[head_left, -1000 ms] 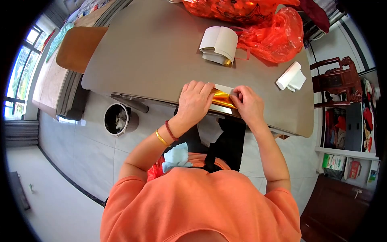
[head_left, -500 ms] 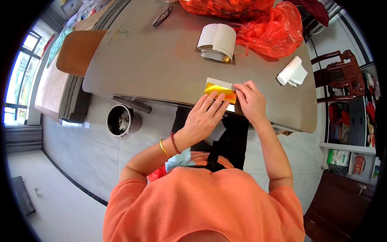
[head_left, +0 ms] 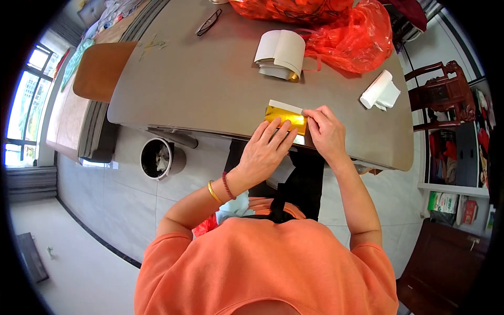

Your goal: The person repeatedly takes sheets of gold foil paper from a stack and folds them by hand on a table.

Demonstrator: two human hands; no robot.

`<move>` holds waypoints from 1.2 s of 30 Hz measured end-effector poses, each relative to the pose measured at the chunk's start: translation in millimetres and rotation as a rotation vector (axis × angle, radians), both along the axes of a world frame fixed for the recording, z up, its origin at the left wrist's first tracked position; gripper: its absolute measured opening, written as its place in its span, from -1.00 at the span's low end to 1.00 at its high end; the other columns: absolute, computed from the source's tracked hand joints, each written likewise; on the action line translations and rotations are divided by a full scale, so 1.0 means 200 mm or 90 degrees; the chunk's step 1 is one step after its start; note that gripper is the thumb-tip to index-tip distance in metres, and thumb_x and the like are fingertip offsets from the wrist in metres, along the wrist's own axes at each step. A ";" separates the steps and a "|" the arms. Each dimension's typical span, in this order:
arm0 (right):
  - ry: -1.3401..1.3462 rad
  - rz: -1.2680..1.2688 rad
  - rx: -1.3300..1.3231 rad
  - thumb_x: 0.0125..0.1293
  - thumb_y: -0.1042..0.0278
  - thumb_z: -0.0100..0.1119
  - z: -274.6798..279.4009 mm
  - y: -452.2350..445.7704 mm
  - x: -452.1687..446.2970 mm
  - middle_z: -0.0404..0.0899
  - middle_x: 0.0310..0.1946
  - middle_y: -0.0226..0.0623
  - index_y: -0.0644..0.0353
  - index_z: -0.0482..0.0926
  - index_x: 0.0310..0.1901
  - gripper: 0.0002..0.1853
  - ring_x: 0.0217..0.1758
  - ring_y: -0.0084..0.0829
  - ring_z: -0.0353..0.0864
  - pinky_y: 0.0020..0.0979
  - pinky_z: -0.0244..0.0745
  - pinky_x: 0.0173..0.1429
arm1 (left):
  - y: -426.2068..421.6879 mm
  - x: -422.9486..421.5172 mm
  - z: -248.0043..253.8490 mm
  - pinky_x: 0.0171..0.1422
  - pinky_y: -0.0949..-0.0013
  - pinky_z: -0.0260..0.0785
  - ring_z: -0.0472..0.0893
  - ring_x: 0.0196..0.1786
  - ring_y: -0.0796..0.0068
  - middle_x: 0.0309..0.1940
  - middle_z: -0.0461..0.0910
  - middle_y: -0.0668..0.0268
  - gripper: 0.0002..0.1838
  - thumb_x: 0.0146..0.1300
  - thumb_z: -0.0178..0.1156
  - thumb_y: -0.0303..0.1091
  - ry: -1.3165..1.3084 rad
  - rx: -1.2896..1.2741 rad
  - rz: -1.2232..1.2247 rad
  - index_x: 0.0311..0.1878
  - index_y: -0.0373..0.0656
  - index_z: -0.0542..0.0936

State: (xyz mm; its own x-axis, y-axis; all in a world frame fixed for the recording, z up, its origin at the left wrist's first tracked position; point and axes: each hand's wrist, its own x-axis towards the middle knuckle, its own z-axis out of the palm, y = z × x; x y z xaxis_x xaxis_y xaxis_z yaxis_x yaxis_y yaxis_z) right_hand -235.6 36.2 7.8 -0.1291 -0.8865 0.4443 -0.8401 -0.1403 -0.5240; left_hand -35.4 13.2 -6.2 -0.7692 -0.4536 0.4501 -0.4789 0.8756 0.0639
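A gold foil sheet with a white border [head_left: 287, 116] lies flat at the near edge of the grey-brown table [head_left: 189, 89]. My left hand [head_left: 266, 149] rests on its lower left part with fingers stretched out and slightly apart. At the sheet's right upper corner, the thumb and forefinger of my right hand [head_left: 327, 134] are pinched together on its edge. Beyond the sheet stands a curved stack of white sheets [head_left: 281, 52], with a bit of gold showing at its lower right.
Red plastic bags [head_left: 357, 42] lie at the far side, glasses [head_left: 209, 22] at the far left. A white roll [head_left: 379, 90] is on the right. A waste bin [head_left: 157, 159] stands on the floor; chairs [head_left: 102, 71] flank the table.
Since the first frame, my left hand has gone from gripping the foil sheet to lying flat on it. The sheet has flattened on the table. The view has shifted, and the glasses have appeared.
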 end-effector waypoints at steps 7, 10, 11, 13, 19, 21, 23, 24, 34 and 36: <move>0.028 0.005 0.002 0.25 0.46 0.21 0.00 0.00 0.00 0.56 -0.31 -0.34 0.07 0.68 -0.12 -0.82 -0.31 -0.27 0.64 -0.29 0.54 -0.27 | 0.00 0.00 -0.02 0.48 0.05 0.17 0.36 0.37 0.14 0.30 0.42 0.19 -0.40 0.10 0.32 -0.30 0.002 -0.025 0.002 0.28 -0.09 0.50; 0.094 -0.001 -0.089 0.23 0.48 0.24 0.03 0.07 0.05 0.59 -0.19 -0.25 0.12 0.64 0.02 -0.70 -0.19 -0.21 0.64 -0.25 0.57 -0.14 | 0.00 0.00 -0.03 0.49 0.02 0.16 0.39 0.36 0.13 0.29 0.44 0.18 -0.48 0.14 0.23 -0.35 0.013 -0.036 0.002 0.24 -0.12 0.53; 0.136 0.048 -0.124 0.21 0.49 0.25 0.04 0.10 0.08 0.59 -0.09 -0.19 0.18 0.60 0.08 -0.64 -0.09 -0.16 0.62 -0.21 0.55 -0.02 | 0.00 0.00 -0.03 0.49 0.01 0.15 0.39 0.36 0.12 0.29 0.45 0.17 -0.50 0.15 0.20 -0.36 0.017 -0.038 0.005 0.22 -0.14 0.54; 0.130 0.147 -0.120 0.13 0.52 0.30 -0.01 0.19 0.14 0.54 0.15 -0.09 0.32 0.50 0.20 -0.46 0.17 -0.06 0.55 -0.11 0.44 0.29 | 0.01 0.00 -0.03 0.50 -0.03 0.13 0.39 0.36 0.11 0.30 0.45 0.17 -0.52 0.16 0.18 -0.38 0.036 -0.030 0.006 0.20 -0.16 0.55; 0.189 0.152 -0.069 0.00 0.55 0.36 -0.11 0.28 0.13 0.49 0.27 -0.08 0.30 0.41 0.30 -0.28 0.39 -0.12 0.43 -0.02 0.31 0.43 | -0.04 0.12 -0.07 0.56 -0.13 -0.02 0.35 0.44 0.20 0.35 0.43 0.18 -0.48 0.24 0.11 -0.33 -0.028 -0.055 0.060 0.29 -0.18 0.49; 0.202 0.140 -0.057 0.02 0.54 0.34 -0.09 0.29 0.14 0.50 0.26 -0.09 0.31 0.41 0.30 -0.29 0.39 -0.12 0.42 -0.02 0.27 0.46 | -0.07 0.17 -0.05 0.56 -0.15 -0.03 0.36 0.42 0.20 0.35 0.44 0.21 -0.47 0.21 0.13 -0.36 -0.002 -0.041 0.068 0.29 -0.19 0.49; 0.206 0.140 -0.039 0.05 0.52 0.33 -0.08 0.27 0.18 0.50 0.26 -0.10 0.31 0.41 0.30 -0.31 0.39 -0.13 0.41 -0.02 0.23 0.49 | -0.07 0.19 -0.05 0.56 -0.15 -0.04 0.35 0.43 0.21 0.36 0.43 0.24 -0.47 0.20 0.17 -0.37 -0.008 -0.036 0.076 0.29 -0.18 0.49; 0.205 0.137 -0.028 0.07 0.50 0.32 -0.07 0.26 0.21 0.50 0.26 -0.10 0.31 0.41 0.30 -0.32 0.40 -0.14 0.41 -0.03 0.21 0.49 | -0.07 0.18 -0.05 0.56 -0.15 -0.06 0.33 0.44 0.22 0.37 0.43 0.26 -0.46 0.20 0.19 -0.37 -0.011 -0.033 0.084 0.30 -0.17 0.48; 0.213 0.102 -0.087 0.17 0.56 0.21 -0.09 0.28 0.16 0.58 0.15 -0.10 0.34 0.51 0.18 -0.52 0.30 -0.13 0.52 -0.04 0.34 0.41 | -0.06 0.17 -0.04 0.55 -0.24 -0.10 0.28 0.47 0.21 0.38 0.41 0.31 -0.45 0.17 0.27 -0.34 -0.020 -0.054 0.114 0.28 -0.12 0.52; 0.217 0.094 -0.103 0.16 0.59 0.19 -0.10 0.31 0.13 0.58 0.15 -0.10 0.34 0.51 0.17 -0.53 0.30 -0.12 0.52 -0.04 0.35 0.40 | -0.03 0.14 -0.01 0.55 -0.26 -0.11 0.27 0.47 0.20 0.37 0.42 0.32 -0.44 0.14 0.29 -0.31 -0.023 -0.043 0.131 0.27 -0.11 0.53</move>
State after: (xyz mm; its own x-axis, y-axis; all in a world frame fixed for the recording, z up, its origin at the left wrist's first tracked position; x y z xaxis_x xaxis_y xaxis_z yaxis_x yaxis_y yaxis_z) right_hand -209.5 97.4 -12.7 0.1729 -0.7999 0.5747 -0.9265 -0.3300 -0.1806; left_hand -8.3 7.3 -8.5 -0.6796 -0.5723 0.4589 -0.6487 0.7610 -0.0115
